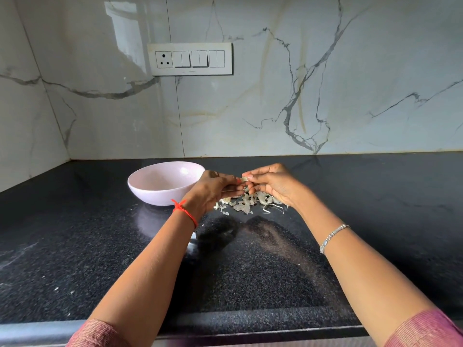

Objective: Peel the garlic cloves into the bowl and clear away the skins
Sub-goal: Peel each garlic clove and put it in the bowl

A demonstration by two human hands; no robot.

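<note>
Pinching one garlic clove (pixel 244 179), left hand (pixel 213 192) and right hand (pixel 273 186) hover near one bowl (pixel 155 196).

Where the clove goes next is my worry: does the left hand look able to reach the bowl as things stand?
Probably yes. The left hand, sharing the clove with the right hand, is right beside the bowl; nothing stands between them and the bowl is open on top.

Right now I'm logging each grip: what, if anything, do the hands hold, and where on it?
A garlic clove, pinched at its two ends: left end by fingertips of the left hand, right end by those of the right hand.
</note>
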